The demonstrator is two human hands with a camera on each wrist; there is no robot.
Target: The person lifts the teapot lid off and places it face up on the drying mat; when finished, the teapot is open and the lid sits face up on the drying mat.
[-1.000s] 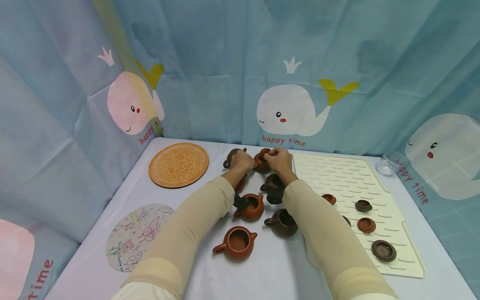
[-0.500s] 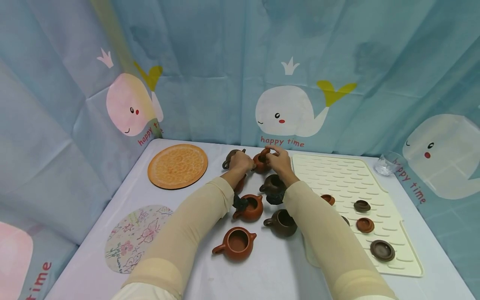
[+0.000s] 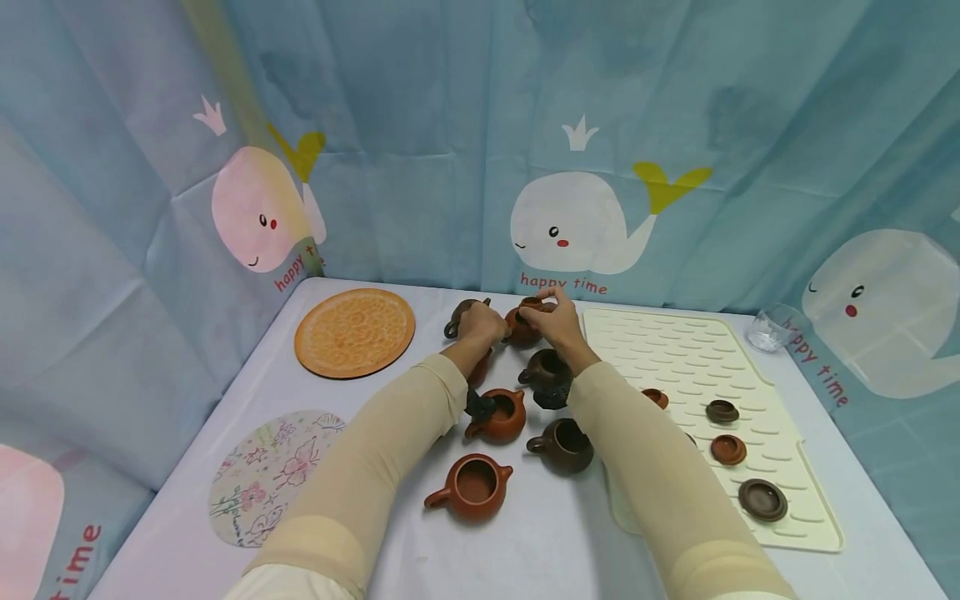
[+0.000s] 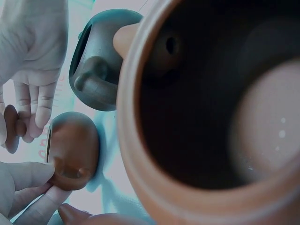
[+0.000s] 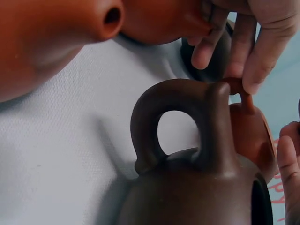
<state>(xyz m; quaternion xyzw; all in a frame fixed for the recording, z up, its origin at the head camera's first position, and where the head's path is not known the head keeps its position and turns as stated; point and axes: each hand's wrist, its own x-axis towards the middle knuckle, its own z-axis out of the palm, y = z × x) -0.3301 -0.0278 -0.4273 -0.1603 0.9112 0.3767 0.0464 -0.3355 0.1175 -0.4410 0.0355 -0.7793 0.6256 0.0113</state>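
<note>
At the back of the table my left hand (image 3: 483, 323) pinches the handle of a small reddish-brown teapot (image 3: 517, 333); the left wrist view shows thumb and fingers at that handle, with the teapot (image 4: 75, 145) standing open-topped. My right hand (image 3: 561, 325) is just right of this pot and holds a small reddish-brown teapot lid (image 4: 11, 129) between thumb and fingers, tilted on edge beside the pot's opening. In the right wrist view the right hand (image 5: 290, 168) shows only at the edge, its lid mostly out of frame.
Dark teapots (image 3: 562, 446) and reddish teapots (image 3: 474, 487) without lids stand below and between my forearms; another dark teapot (image 3: 456, 321) is behind my left hand. Several lids (image 3: 762, 499) lie on a cream mat (image 3: 667, 333) at right, near a clear cup (image 3: 772, 329). Round mats (image 3: 355, 333) lie left.
My right fingers have lifted and shifted on the lid, which has turned and tilted beside the pot. My left hand keeps its hold on the handle.
</note>
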